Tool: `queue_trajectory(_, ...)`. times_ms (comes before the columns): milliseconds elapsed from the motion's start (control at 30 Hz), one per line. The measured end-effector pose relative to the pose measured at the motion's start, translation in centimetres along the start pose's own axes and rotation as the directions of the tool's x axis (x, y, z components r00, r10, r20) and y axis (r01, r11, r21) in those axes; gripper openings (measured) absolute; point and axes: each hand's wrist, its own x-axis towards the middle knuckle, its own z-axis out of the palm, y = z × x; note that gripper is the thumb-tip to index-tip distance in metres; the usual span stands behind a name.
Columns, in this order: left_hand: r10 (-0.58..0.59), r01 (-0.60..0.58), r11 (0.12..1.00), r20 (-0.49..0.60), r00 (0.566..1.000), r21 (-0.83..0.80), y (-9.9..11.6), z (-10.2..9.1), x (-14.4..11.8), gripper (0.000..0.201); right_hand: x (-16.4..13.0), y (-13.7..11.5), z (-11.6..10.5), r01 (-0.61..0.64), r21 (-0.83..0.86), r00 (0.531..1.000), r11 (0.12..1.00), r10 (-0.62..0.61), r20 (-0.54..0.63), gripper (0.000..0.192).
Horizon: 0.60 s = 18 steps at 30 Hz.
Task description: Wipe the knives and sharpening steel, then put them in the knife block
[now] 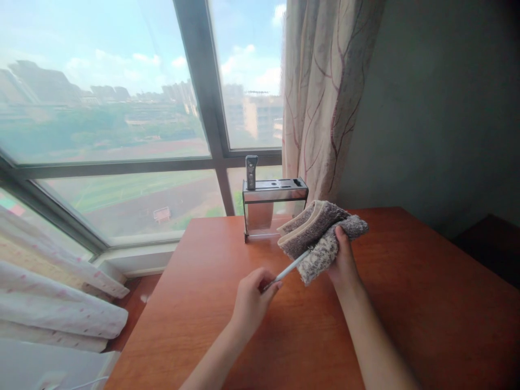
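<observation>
My left hand [255, 295] is closed in a pinch around the near end of a slim pale-grey rod [290, 269]. The rod slants up to the right, and its far end is hidden in a folded grey-brown cloth [319, 257]. From the right, my right hand [343, 257] grips this fluffy cloth, thumb on top and the other fingers hidden behind it. Both hands are above the wooden table [292, 336]. Just behind the cloth stands a metal-framed knife holder [276, 189] with clear sides. A dark knife handle [251, 172] sticks up from its left end.
A large window [122, 108] fills the left and back beyond the table. A patterned curtain [320, 81] hangs behind the holder, beside a dark wall [439, 108]. More curtain fabric [52, 303] is gathered at the lower left.
</observation>
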Motion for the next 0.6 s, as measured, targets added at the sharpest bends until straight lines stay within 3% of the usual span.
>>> queue_trajectory(133, 0.076, -0.074, 0.994, -0.029, 0.997, 0.075, 0.10, -0.44, -0.21, 0.024, -0.09, -0.12, -0.03, -0.066, 0.018, 0.998, 0.998, 0.066, -0.010, 0.043)
queue_trajectory(200, 0.065, -0.065, 0.998, 0.013, 0.998, 0.025, 0.23, -0.47, -0.24, 0.026, -0.13, -0.25, 0.04, -0.082, 0.032, 0.997, 0.996, 0.082, -0.007, 0.044)
queue_trajectory(300, -0.059, 0.090, 0.977, 0.164, 0.985, -0.191, 0.42, -0.45, -0.11, 0.031, -0.16, -0.35, 0.17, -0.092, 0.045, 0.996, 0.995, 0.093, -0.013, 0.042)
queue_trajectory(367, -0.149, 0.243, 0.912, 0.285, 0.947, -0.330, 0.54, -0.51, 0.03, 0.033, -0.19, -0.28, 0.22, -0.106, 0.049, 0.994, 0.993, 0.106, -0.012, 0.041)
queue_trajectory(467, -0.186, 0.350, 0.851, 0.398, 0.898, -0.391, 0.68, -0.60, 0.14, 0.035, -0.24, -0.08, 0.29, -0.126, 0.054, 0.992, 0.991, 0.125, 0.012, 0.042)
queue_trajectory(533, -0.132, 0.260, 0.903, 0.354, 0.926, -0.342, 0.71, -0.55, 0.11, 0.032, -0.29, 0.02, 0.36, -0.110, 0.047, 0.994, 0.993, 0.109, 0.018, 0.042)
queue_trajectory(600, -0.048, 0.099, 0.969, 0.221, 0.974, -0.226, 0.68, -0.46, 0.06, 0.024, -0.33, 0.04, 0.46, -0.077, 0.036, 0.997, 0.996, 0.077, 0.014, 0.044)
